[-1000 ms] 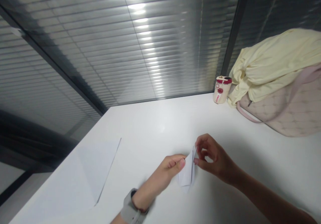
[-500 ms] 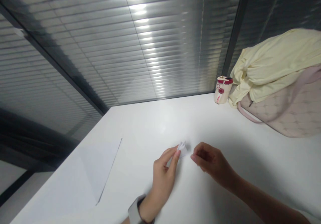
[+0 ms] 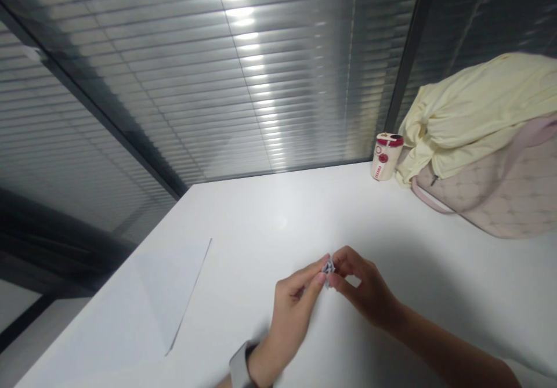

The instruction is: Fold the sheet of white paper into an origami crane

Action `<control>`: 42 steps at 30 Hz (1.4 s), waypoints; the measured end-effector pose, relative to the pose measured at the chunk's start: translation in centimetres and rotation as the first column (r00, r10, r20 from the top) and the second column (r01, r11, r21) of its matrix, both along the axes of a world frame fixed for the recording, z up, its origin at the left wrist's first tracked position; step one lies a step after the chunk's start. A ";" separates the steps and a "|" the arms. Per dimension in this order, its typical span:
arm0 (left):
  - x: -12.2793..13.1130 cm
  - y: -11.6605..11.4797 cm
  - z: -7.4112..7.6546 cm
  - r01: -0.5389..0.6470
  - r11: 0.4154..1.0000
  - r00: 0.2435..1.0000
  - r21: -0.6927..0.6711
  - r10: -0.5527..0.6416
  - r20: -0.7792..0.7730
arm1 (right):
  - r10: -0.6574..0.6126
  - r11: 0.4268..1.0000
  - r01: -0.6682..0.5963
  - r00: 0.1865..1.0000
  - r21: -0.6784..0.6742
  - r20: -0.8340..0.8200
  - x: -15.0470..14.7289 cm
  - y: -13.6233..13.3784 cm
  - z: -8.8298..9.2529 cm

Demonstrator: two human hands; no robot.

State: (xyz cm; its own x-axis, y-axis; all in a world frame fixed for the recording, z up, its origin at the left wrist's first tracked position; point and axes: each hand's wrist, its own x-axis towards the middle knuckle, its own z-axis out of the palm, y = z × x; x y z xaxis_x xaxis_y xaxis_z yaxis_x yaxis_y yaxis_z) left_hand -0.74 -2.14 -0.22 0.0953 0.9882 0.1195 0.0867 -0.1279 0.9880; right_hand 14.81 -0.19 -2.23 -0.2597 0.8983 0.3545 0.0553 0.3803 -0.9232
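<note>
Left hand (image 3: 290,307): a small folded paper (image 3: 328,267) is pinched between thumb and fingertips.
Right hand (image 3: 373,292): thumb and forefinger are curved, tips set at the paper's right edge; whether it is gripped cannot be told.
Paper's place: held between both hands, over the white table (image 3: 261,214).

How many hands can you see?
2. The left hand, with a gray watch on its wrist, pinches a small folded paper above the white table. The right hand is at the paper's right side. No others show.
</note>
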 end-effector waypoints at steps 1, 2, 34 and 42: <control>0.0 0.0 0.0 -0.007 1.000 1.000 -0.003 0.007 0.004 | 0.007 0.999 -0.008 1.000 0.049 0.026 0.1 0.0 -0.1; 0.0 0.1 -0.1 -0.019 1.000 1.000 -0.006 0.019 0.006 | 0.016 0.995 -0.021 0.998 0.094 0.053 0.2 0.0 -0.2; -0.8 1.7 0.1 -0.136 0.966 0.962 -0.221 0.182 0.204 | -0.196 0.879 0.004 0.914 -0.477 -0.354 -0.3 1.7 -0.9; -0.5 1.7 0.1 -0.090 0.929 0.905 -0.359 0.226 0.360 | -0.213 0.845 -0.056 0.877 -0.531 -0.431 0.0 1.8 -0.9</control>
